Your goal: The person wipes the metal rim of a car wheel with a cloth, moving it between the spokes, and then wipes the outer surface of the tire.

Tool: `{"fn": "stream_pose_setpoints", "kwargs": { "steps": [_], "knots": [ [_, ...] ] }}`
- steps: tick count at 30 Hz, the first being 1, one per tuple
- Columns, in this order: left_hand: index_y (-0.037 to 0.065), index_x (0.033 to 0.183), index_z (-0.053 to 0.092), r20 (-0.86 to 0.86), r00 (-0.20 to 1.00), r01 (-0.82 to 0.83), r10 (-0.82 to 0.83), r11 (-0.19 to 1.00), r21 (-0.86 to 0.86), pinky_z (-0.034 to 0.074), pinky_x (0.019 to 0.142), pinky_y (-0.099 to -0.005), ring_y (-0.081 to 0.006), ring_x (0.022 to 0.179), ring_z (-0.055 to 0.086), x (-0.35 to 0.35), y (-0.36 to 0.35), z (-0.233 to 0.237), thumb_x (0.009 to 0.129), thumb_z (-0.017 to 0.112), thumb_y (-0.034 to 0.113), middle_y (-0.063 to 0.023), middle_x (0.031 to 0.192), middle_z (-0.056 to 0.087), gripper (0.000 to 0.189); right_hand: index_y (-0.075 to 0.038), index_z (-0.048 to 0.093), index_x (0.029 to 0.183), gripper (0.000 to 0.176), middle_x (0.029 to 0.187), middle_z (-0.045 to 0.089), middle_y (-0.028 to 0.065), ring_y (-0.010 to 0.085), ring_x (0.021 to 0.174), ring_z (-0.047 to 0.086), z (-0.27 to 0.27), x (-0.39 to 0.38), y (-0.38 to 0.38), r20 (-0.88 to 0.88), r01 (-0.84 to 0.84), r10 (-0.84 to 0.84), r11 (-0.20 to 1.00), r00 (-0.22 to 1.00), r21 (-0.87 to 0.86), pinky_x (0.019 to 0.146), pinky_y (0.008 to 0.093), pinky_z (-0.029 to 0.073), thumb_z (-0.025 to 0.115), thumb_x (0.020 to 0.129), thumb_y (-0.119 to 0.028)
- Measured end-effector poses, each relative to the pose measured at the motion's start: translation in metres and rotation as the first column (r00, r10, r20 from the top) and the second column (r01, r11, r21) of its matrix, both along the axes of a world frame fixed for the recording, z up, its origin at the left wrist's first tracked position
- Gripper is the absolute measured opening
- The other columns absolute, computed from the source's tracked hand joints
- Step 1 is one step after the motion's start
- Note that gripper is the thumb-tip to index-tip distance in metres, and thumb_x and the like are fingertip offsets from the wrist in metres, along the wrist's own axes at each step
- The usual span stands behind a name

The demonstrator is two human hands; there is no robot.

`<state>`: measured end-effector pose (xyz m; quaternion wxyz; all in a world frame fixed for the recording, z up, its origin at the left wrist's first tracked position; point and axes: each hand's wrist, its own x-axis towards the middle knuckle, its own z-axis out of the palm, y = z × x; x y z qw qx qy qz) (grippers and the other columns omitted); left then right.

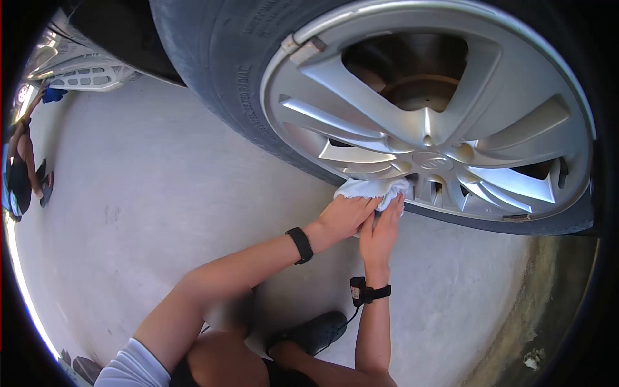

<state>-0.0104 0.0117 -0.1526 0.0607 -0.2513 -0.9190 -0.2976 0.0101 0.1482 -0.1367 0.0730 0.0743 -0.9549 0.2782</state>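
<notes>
A silver alloy wheel (432, 161) with a black tire (219, 71) fills the upper right. My left hand (345, 216) presses a white cloth (367, 188) against the lower edge of the rim. Close beside it, my right hand (382, 229) has its fingers on the right part of the same cloth. Both hands meet just below the wheel's center cap. The cloth is bunched up under the fingers, and part of the rim behind it is hidden.
Another person (26, 161) is at the far left, with a blue cloth (54, 95) near a hand. Part of a car bumper (90, 76) shows at the upper left. My black shoe (316, 332) rests on the grey floor (142, 193). A small crumpled scrap (534, 358) lies at lower right.
</notes>
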Motion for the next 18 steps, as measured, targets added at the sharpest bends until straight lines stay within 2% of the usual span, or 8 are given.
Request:
{"fn": "stream_pose_setpoints", "kwargs": {
  "steps": [3,4,6,7,10,13,17,18],
  "knots": [
    [0.000,0.133,0.050,-0.013,1.000,0.017,-0.018,0.999,-0.030,0.053,0.088,-0.0421,-0.0293,0.105,0.066,0.010,-0.025,-0.002,0.086,0.065,0.020,-0.0141,0.114,0.066,0.053,0.009,0.026,0.151,0.065,0.153,0.034,0.0334,0.0486,0.142,0.034,-0.009,0.007,-0.022,0.034,-0.017,0.027,0.962,0.999,-0.273,0.118,0.0490,0.028,0.056,0.098,-0.013],
    [0.001,0.133,0.050,-0.005,0.999,0.032,-0.032,0.999,-0.024,0.052,0.090,-0.0422,-0.0295,0.107,0.065,0.012,-0.033,0.001,0.086,0.065,0.019,-0.0141,0.116,0.066,0.053,0.009,0.027,0.151,0.065,0.152,0.037,0.0326,0.0474,0.141,0.037,-0.007,0.010,-0.027,0.102,-0.015,0.057,0.926,0.993,-0.378,0.116,0.0476,0.030,0.057,0.098,-0.013],
    [0.002,0.130,0.051,-0.107,0.993,-0.036,0.045,0.996,0.085,0.051,0.088,-0.0441,-0.0295,0.108,0.064,0.020,-0.042,-0.002,0.086,0.065,0.019,-0.0139,0.115,0.065,0.050,0.008,0.030,0.150,0.063,0.148,0.043,0.0311,0.0452,0.138,0.043,0.000,0.018,-0.034,0.235,0.022,0.135,0.824,0.963,-0.566,0.112,0.0447,0.035,0.058,0.098,-0.013],
    [0.002,0.128,0.052,-0.154,0.984,-0.062,0.084,0.988,0.140,0.050,0.087,-0.0450,-0.0295,0.108,0.063,0.025,-0.047,-0.003,0.086,0.065,0.020,-0.0138,0.115,0.064,0.048,0.008,0.031,0.150,0.062,0.146,0.045,0.0303,0.0444,0.136,0.045,0.000,0.020,-0.036,0.217,-0.034,0.181,0.836,0.959,-0.547,0.111,0.0442,0.036,0.057,0.098,-0.012],
    [0.002,0.124,0.052,0.013,0.985,-0.171,0.171,0.984,0.041,0.046,0.082,-0.0474,-0.0316,0.104,0.060,0.043,-0.070,-0.004,0.082,0.066,0.020,-0.0152,0.112,0.062,0.048,0.009,0.036,0.148,0.057,0.143,0.049,0.0292,0.0430,0.132,0.049,0.013,0.020,-0.054,0.137,-0.208,0.328,0.817,0.935,-0.537,0.108,0.0437,0.039,0.057,0.098,-0.012],
    [0.003,0.126,0.053,0.029,0.945,-0.326,0.326,0.945,-0.024,0.044,0.081,-0.0466,-0.0310,0.101,0.060,0.046,-0.094,0.001,0.080,0.066,0.022,-0.0136,0.109,0.062,0.051,0.008,0.037,0.147,0.057,0.141,0.050,0.0289,0.0416,0.131,0.051,0.031,0.015,-0.077,0.068,-0.316,0.389,0.828,0.919,-0.463,0.108,0.0437,0.040,0.059,0.098,-0.011],
    [-0.003,0.118,0.052,-0.172,0.907,-0.372,0.385,0.922,0.101,0.042,0.078,-0.0482,-0.0371,0.094,0.057,0.036,-0.130,0.013,0.073,0.066,0.018,-0.0182,0.100,0.059,0.050,0.008,0.040,0.144,0.057,0.136,0.053,0.0258,0.0396,0.127,0.053,0.055,0.005,-0.106,-0.042,-0.420,0.466,0.751,0.884,-0.510,0.106,0.0440,0.042,0.062,0.095,-0.010],
    [-0.004,0.129,0.046,-0.146,0.911,-0.366,0.387,0.918,0.152,0.034,0.095,-0.0537,-0.0458,0.112,0.046,0.034,-0.140,0.016,0.076,0.068,0.025,-0.0243,0.119,0.051,0.064,0.008,0.042,0.142,0.056,0.135,0.053,0.0249,0.0389,0.126,0.053,0.063,0.003,-0.115,-0.050,-0.405,0.458,0.724,0.888,-0.558,0.106,0.0439,0.042,0.064,0.093,-0.009]
  ]
}}
